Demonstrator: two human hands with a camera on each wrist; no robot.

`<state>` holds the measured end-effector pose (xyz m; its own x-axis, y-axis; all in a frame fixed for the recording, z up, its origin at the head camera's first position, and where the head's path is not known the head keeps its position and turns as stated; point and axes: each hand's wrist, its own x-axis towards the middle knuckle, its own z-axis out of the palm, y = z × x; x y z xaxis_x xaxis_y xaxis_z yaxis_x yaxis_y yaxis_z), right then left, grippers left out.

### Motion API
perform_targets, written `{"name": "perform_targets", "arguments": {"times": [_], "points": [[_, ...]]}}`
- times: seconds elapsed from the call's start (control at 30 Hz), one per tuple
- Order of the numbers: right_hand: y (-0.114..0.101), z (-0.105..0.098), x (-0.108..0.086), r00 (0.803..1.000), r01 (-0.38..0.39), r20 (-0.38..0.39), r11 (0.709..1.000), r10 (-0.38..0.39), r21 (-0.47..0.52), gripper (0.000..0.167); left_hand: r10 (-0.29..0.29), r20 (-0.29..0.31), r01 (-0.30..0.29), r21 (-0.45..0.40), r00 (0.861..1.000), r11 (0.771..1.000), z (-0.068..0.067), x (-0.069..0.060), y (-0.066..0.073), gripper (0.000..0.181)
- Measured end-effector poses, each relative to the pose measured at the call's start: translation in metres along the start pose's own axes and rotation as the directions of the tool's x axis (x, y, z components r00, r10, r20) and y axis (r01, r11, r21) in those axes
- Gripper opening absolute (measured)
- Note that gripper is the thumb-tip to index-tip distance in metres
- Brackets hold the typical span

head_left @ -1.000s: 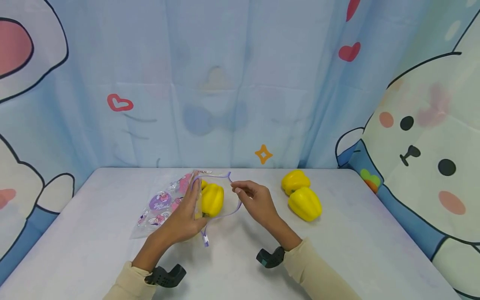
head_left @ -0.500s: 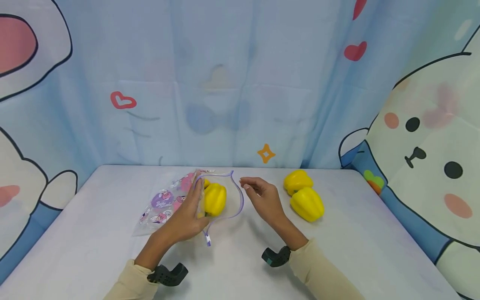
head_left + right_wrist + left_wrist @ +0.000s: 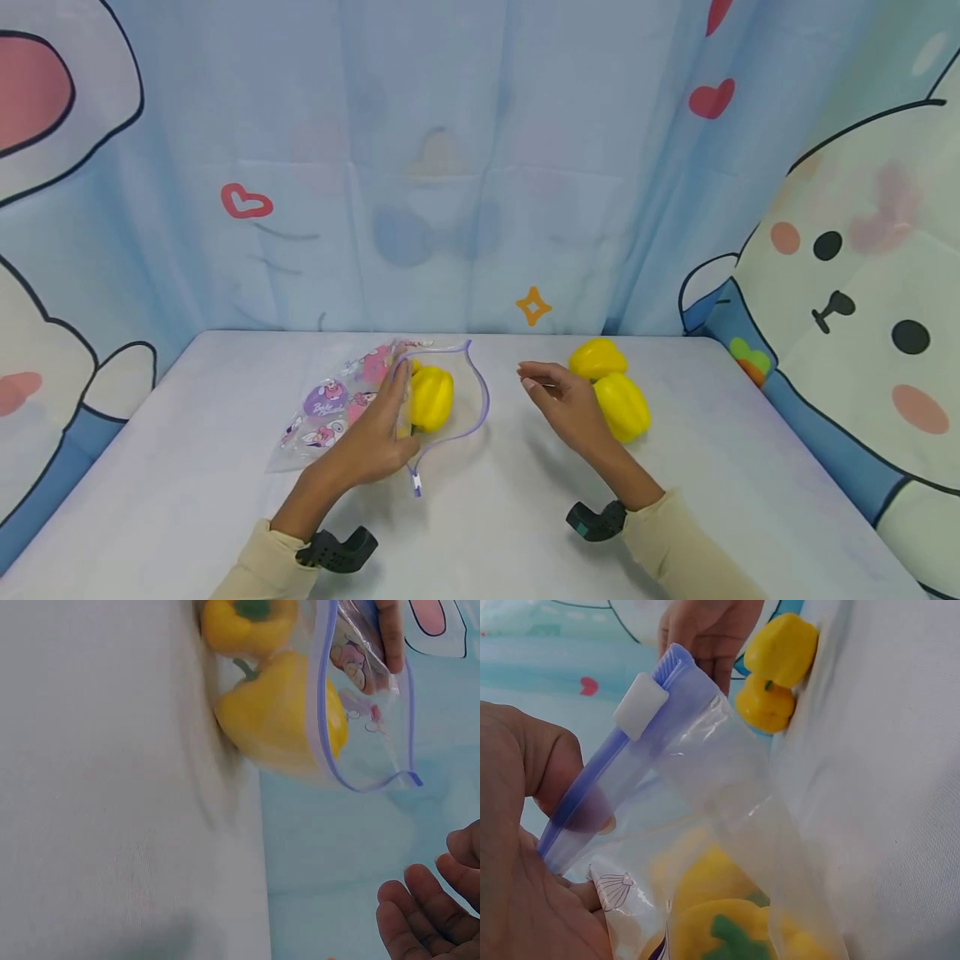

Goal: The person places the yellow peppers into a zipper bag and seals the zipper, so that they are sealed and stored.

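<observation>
A clear zip bag with pink and purple prints lies on the table, its purple-edged mouth facing right and spread wide. My left hand holds the near side of that mouth; in the left wrist view the thumb shows through the plastic, beside the white slider. Inside the bag sit yellow bell peppers; the right wrist view shows two, with green stems. My right hand hovers right of the mouth, apart from it, fingers loosely bent and holding nothing. Two more yellow bell peppers rest just behind it, touching.
The white table runs back to a light blue curtain printed with hearts and cartoon animals. A black camera band sits on each wrist.
My right hand has let go of the bag's purple rim and moved right, towards the two peppers on the table. My left hand and the bag have hardly moved.
</observation>
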<state>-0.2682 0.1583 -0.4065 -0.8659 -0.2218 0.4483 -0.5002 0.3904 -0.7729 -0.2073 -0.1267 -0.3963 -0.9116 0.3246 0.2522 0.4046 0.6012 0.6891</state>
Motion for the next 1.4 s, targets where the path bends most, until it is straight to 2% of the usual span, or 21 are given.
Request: {"name": "perform_targets", "arguments": {"times": [0.2, 0.33, 0.63, 0.7, 0.87, 0.93, 1.0, 1.07, 1.13, 1.2, 1.3, 1.4], "points": [[0.008, -0.026, -0.007, 0.998, 0.034, -0.052, 0.999, -0.036, -0.042, 0.028, 0.005, 0.028, -0.005, -0.003, 1.0, 1.0, 0.0, -0.001, -0.001, 0.098], [0.012, -0.042, -0.01, 0.996, 0.018, -0.088, 0.995, -0.027, -0.101, 0.028, 0.0, 0.04, 0.0, 0.003, 0.999, 1.0, -0.001, -0.001, 0.0, 0.097], [0.024, -0.074, -0.024, 0.991, 0.03, -0.12, 0.973, -0.059, -0.23, 0.031, -0.036, 0.068, 0.035, 0.014, 0.997, 0.999, -0.002, -0.002, 0.001, 0.097], [0.039, -0.08, -0.027, 0.989, 0.034, -0.134, 0.967, -0.07, -0.253, 0.033, -0.04, 0.067, 0.038, 0.017, 0.997, 0.999, -0.002, -0.002, 0.001, 0.097], [0.11, -0.093, -0.028, 0.976, 0.024, -0.189, 0.925, -0.103, -0.379, 0.04, -0.043, 0.054, 0.041, 0.022, 0.998, 0.999, -0.002, -0.002, 0.001, 0.098], [0.133, -0.097, -0.029, 0.975, -0.003, -0.203, 0.914, -0.087, -0.406, 0.044, -0.041, 0.05, 0.04, 0.021, 0.998, 0.999, -0.002, -0.001, 0.0, 0.098], [0.14, -0.099, -0.031, 0.98, -0.044, -0.197, 0.91, -0.041, -0.412, 0.05, -0.041, 0.048, 0.04, 0.023, 0.998, 0.999, -0.001, -0.002, 0.0, 0.098], [0.135, -0.099, -0.034, 0.985, -0.079, -0.171, 0.912, 0.01, -0.403, 0.057, -0.042, 0.048, 0.042, 0.016, 0.998, 0.999, -0.002, -0.002, 0.0, 0.098], [0.112, -0.098, -0.037, 0.988, -0.114, -0.138, 0.914, 0.064, -0.389, 0.062, -0.041, 0.049, 0.041, 0.007, 0.998, 0.999, -0.002, -0.002, 0.0, 0.098], [0.085, -0.096, -0.04, 0.989, -0.128, -0.112, 0.925, 0.093, -0.357, 0.062, -0.036, 0.047, 0.036, 0.002, 0.998, 0.999, -0.002, -0.002, 0.0, 0.098], [0.058, -0.095, -0.042, 0.987, -0.157, -0.095, 0.932, 0.133, -0.327, 0.061, -0.034, 0.044, 0.034, 0.0, 0.998, 0.999, -0.002, -0.001, -0.001, 0.098], [0.055, -0.095, -0.04, 0.977, -0.212, -0.064, 0.922, 0.203, -0.323, 0.068, -0.036, 0.04, 0.036, 0.002, 0.999, 0.999, -0.002, -0.001, -0.001, 0.098]]}}
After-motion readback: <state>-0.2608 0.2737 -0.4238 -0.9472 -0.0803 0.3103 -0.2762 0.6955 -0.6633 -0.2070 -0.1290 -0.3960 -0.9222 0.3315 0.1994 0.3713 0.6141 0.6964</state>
